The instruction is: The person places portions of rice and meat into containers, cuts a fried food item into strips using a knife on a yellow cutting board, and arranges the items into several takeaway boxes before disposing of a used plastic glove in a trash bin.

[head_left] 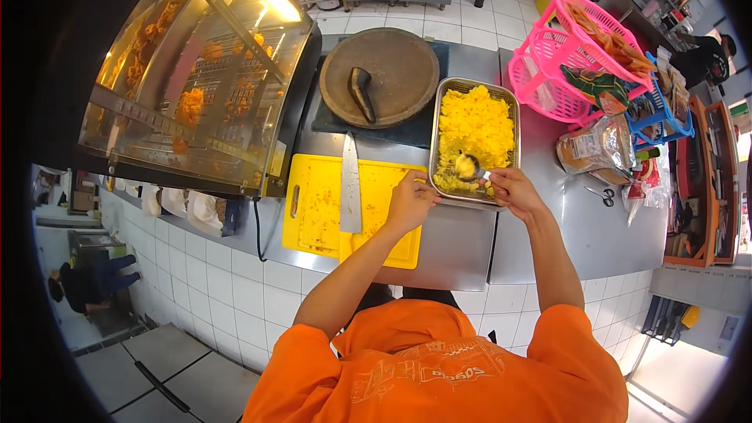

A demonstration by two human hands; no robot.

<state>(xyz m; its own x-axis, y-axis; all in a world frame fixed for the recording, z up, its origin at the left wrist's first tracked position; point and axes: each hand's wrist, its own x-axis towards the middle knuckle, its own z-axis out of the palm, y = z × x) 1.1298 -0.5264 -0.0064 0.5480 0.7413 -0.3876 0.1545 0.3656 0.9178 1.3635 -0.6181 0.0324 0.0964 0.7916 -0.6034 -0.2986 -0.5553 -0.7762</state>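
My right hand [513, 190] is closed round the pale handle of a spoon [468, 166]. The spoon's bowl, with some yellow food in it, is over the near end of a rectangular metal tray [515, 103]. Soft, lumpy yellow food [475, 125] is heaped in the tray's far and middle part, with thinner bits at the near end. At the tray's near left corner, my left hand [413, 199] has its fingers bent against the rim. Left of it lies a yellow cutting board [313, 211] with crumbs, and a large knife [350, 188] across it.
A round stone mortar [392, 55] with a dark pestle [360, 95] stands behind the board. A lit glass food warmer [196, 86] is on the left. Pink baskets [548, 70], a plastic bag [597, 145] and scissors [603, 195] are on the right.
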